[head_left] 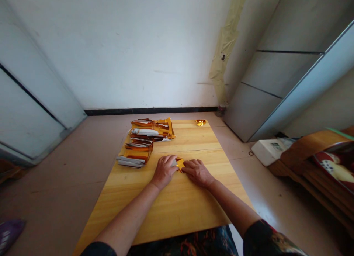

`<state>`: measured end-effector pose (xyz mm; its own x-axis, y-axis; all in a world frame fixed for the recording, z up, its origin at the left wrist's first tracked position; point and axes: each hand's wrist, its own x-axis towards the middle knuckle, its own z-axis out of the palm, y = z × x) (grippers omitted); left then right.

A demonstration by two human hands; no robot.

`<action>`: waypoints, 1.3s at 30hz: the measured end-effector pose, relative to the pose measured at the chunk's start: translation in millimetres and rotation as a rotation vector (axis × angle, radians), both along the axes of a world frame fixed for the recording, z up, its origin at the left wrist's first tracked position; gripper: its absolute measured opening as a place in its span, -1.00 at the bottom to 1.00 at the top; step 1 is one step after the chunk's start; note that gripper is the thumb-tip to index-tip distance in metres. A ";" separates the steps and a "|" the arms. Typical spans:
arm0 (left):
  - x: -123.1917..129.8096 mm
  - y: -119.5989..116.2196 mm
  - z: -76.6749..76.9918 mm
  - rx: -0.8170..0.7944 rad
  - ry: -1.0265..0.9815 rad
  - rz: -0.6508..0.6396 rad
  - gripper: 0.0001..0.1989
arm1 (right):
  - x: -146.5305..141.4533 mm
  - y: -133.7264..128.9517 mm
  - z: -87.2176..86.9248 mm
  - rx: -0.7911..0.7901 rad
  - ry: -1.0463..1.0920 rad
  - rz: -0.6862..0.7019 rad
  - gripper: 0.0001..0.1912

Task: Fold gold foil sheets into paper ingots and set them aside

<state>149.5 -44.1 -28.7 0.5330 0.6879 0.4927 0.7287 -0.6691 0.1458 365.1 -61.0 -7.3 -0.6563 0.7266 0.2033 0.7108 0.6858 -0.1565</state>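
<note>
A small sheet of gold foil paper with a greyish part on its left lies on the wooden table, between my two hands. My left hand grips its left side, fingers bent and thumb pressed near the middle. From the other side my right hand pinches the right edge, fingers curled. Part of the paper is hidden under the fingers. Beyond my left hand stand stacks of gold and white foil paper. A folded shiny gold piece rests at the far right corner.
A white wall with a black baseboard rises behind the table. To the right stand a grey refrigerator, a white box and wooden furniture. A purple shoe shows on the floor at lower left.
</note>
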 end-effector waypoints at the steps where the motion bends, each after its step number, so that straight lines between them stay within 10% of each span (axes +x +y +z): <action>1: 1.0 -0.7 1.7 -0.010 0.027 -0.002 -0.82 | -0.4 -0.3 -0.4 -0.001 -0.001 0.010 -0.73; 23: -19.0 -14.3 7.3 -0.263 -0.015 -0.105 -0.78 | -11.1 14.4 -8.7 -0.029 0.041 0.072 -0.81; 39: -5.7 -21.3 -0.7 -0.122 -0.011 -0.016 -0.84 | -10.8 20.0 -15.1 -0.089 0.176 0.149 -0.83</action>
